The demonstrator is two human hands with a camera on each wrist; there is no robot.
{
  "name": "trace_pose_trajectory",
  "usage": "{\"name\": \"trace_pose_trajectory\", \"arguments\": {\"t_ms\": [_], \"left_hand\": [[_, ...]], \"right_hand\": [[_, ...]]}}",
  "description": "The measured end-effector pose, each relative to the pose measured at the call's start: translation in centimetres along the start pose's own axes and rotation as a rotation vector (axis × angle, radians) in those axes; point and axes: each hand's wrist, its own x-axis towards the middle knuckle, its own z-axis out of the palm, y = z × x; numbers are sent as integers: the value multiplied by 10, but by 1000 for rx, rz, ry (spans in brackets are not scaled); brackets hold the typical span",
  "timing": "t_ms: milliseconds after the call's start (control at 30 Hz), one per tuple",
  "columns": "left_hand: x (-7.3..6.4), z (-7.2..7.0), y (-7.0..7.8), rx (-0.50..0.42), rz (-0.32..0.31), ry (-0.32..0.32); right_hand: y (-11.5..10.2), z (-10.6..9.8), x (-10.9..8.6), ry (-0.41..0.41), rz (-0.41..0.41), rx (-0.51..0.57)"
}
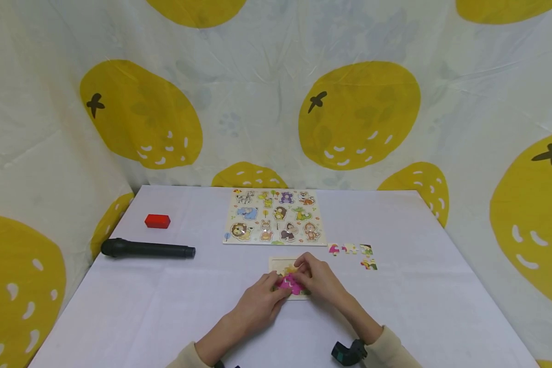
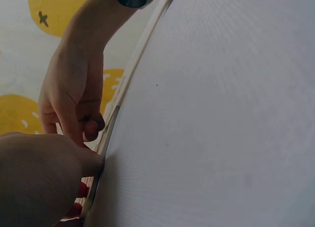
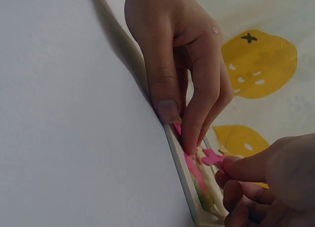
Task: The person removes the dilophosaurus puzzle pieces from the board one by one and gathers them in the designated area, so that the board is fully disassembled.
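A small wooden jigsaw tray (image 1: 299, 298) lies flat on the table with pink pieces (image 1: 285, 284) set inside it. My left hand (image 1: 259, 301) reaches over its left side. In the right wrist view, the left thumb (image 3: 166, 106) rests at the near rim and the fingertips touch the pink pieces. From the other side, my right hand (image 1: 323, 282) pinches a pink jigsaw piece (image 3: 211, 157) between thumb and index finger, close over the tray. Both hands partly cover the tray.
Several loose jigsaw pieces (image 1: 350, 248) lie right of the tray. Behind it sits an animal peg puzzle board (image 1: 273, 244). Over on the left are a black microphone (image 1: 149, 249) and a red block (image 1: 157, 221). A patterned curtain (image 1: 257, 102) hangs behind the table.
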Motion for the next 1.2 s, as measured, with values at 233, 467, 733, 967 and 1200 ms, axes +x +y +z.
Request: {"name": "trace_pose_trajectory", "arguments": {"t_ms": [233,467,733,967,1200], "left_hand": [[0,0,0,-5,-16,-18],[0,1,1,-15,-27,-29],[0,0,1,-19,-26,-24],[0,1,1,-20,-29,-22],[-1,2,1,-23,-20,1]], "right_hand": [[7,-11,-3,64,11,11],[16,-23,-8,94,74,28],[27,-40,-15,125,119,10],[40,-58,-24,178,138,-19],[57,-76,-33,222,153,-59]]}}
